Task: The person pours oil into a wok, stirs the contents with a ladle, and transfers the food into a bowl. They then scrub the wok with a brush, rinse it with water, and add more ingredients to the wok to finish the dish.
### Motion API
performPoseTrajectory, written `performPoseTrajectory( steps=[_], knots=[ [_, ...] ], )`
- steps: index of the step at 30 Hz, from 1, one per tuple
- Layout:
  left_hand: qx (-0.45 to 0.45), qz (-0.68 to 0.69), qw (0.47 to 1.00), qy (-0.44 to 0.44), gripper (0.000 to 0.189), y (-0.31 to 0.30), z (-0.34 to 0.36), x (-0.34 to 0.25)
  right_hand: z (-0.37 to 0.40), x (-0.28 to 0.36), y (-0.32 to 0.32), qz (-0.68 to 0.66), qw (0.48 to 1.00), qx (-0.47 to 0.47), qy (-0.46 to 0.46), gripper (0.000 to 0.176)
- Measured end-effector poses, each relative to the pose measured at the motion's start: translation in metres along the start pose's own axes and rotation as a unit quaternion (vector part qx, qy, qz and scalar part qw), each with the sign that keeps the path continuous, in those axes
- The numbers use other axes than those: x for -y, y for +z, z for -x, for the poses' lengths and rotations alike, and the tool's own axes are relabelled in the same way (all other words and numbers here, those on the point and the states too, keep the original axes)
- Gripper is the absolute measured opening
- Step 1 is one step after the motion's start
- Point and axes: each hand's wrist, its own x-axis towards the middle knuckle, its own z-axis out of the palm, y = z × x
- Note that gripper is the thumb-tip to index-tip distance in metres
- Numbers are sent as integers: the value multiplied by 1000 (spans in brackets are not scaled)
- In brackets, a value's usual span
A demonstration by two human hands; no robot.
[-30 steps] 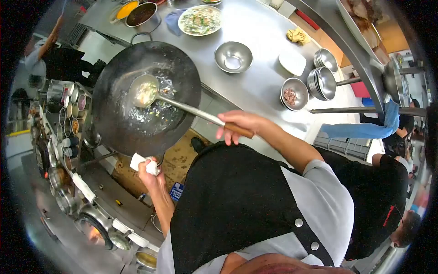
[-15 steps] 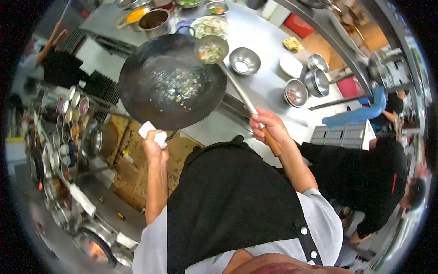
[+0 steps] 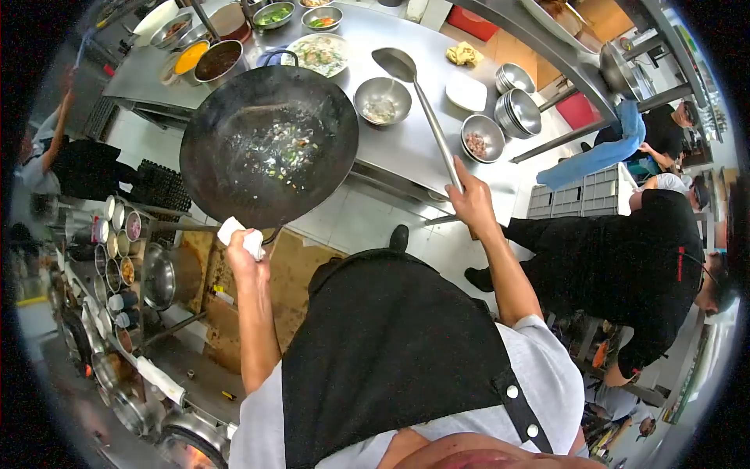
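Note:
My left hand (image 3: 251, 266) is closed on the near handle of a large black wok (image 3: 215, 176), with a folded white cloth (image 3: 242, 237) between. Chopped pale, green and orange bits with some liquid lie at the wok's bottom. The wok is held up at the counter's near edge. In my right hand (image 3: 474, 203) is a long-handled ladle (image 3: 432, 117), its bowl tilted above the counter with no food visible in it. Just left of the ladle stands a steel bowl (image 3: 398, 98) with some pale contents. Behind the wok sits a plate of chopped mixed food (image 3: 324, 53).
On the steel counter (image 3: 422, 23) are stacked steel bowls (image 3: 519, 113), a bowl of pinkish pieces (image 3: 483, 141), a white dish (image 3: 466, 92) and a yellow cloth (image 3: 465, 53). A co-worker in black (image 3: 617, 266) bends at right. A lit burner (image 3: 187, 453) is at lower left.
The ladle, which held food over the wok's right rim, has swung right past the steel bowl and looks emptied. Pale contents show in that bowl. The wok has shifted slightly left in view.

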Motion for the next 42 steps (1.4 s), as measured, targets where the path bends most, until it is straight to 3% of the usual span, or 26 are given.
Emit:
performPoseTrajectory(
  steps=[1, 3, 4, 7, 8, 9, 10, 12, 14, 15, 17, 18, 20, 22, 24, 26, 28, 30, 32, 33, 35, 36, 37, 39, 41, 42],
  knots=[
    [-3, 0, 1000, 3, 11, 7, 2, 1, 2, -3, -1, -3, 1000, 2, -2, 68],
    [27, 8, 999, -21, 9, 18, 3, 3, 14, -2, 4, -134, 980, -59, -137, 69],
    [23, 8, 1000, -18, 9, 29, 1, 8, 23, 12, -1, -344, 927, 115, 101, 73],
    [38, 50, 998, -3, 9, 53, 3, 13, 22, -1, 43, -359, 882, 277, 127, 72],
    [34, 30, 999, 4, 9, 60, 8, 11, 15, -14, 58, -359, 879, 288, 122, 72],
    [32, 11, 999, 13, 10, 66, 9, 10, -2, -28, 72, -272, 936, 221, -24, 70],
    [12, -17, 998, 62, 12, 73, -1, 6, -28, -36, 81, -181, 958, 142, -169, 67],
    [-9, -88, 989, 122, 7, 88, -5, -6, -87, 11, 62, -126, 953, 98, -257, 62],
    [8, -127, 979, 158, 8, 100, -13, -20, -125, 81, 39, -151, 953, 210, -156, 62],
    [9, -156, 974, 162, 8, 108, -11, -30, -126, 91, 58, -156, 951, 212, -164, 62],
    [10, -163, 967, 198, 9, 124, -16, -40, -122, 99, 98, -226, 936, 105, -248, 65],
    [24, -164, 963, 211, 12, 126, -20, -45, -111, 94, 88, -204, 937, 134, -249, 69],
    [34, -158, 961, 226, 15, 126, -27, -56, -93, 37, 72, -75, 946, 144, -280, 72],
    [38, -131, 975, 176, 13, 122, -30, -66, -83, -48, 55, -18, 942, 148, -300, 73],
    [25, -135, 977, 164, 12, 120, -28, -69, -99, -108, 24, 69, 950, 190, -238, 69],
    [25, -152, 977, 149, 12, 122, -27, -69, -130, -57, -22, 142, 950, 160, -227, 64],
    [7, -146, 980, 134, 12, 123, -35, -67, -174, -9, -5, -28, 949, 82, -303, 60],
    [28, -149, 978, 141, 10, 132, -38, -70, -193, 81, -4, -130, 953, 167, -215, 59],
    [31, -144, 978, 147, 8, 142, -34, -72, -182, 126, 31, -139, 966, 126, -175, 61],
    [39, -159, 974, 156, 7, 146, -31, -76, -177, 113, 69, -149, 962, 89, -209, 63],
    [51, -169, 970, 168, 7, 152, -33, -83, -150, 69, 83, -120, 961, 121, -217, 65],
    [56, -148, 972, 176, 7, 152, -37, -85, -132, 37, 84, -102, 960, 86, -246, 65],
    [60, -125, 973, 182, 7, 151, -41, -84, -116, 0, 81, -82, 956, 53, -275, 66],
    [69, -103, 975, 182, 8, 148, -57, -79, -100, -74, 67, 1, 970, 112, -216, 66],
    [53, -95, 981, 163, 10, 151, -65, -78, -88, -85, 11, 69, 972, 115, -195, 65],
    [58, -91, 981, 161, 10, 154, -72, -77, -88, -94, -5, 111, 962, 50, -246, 64]
  ],
)
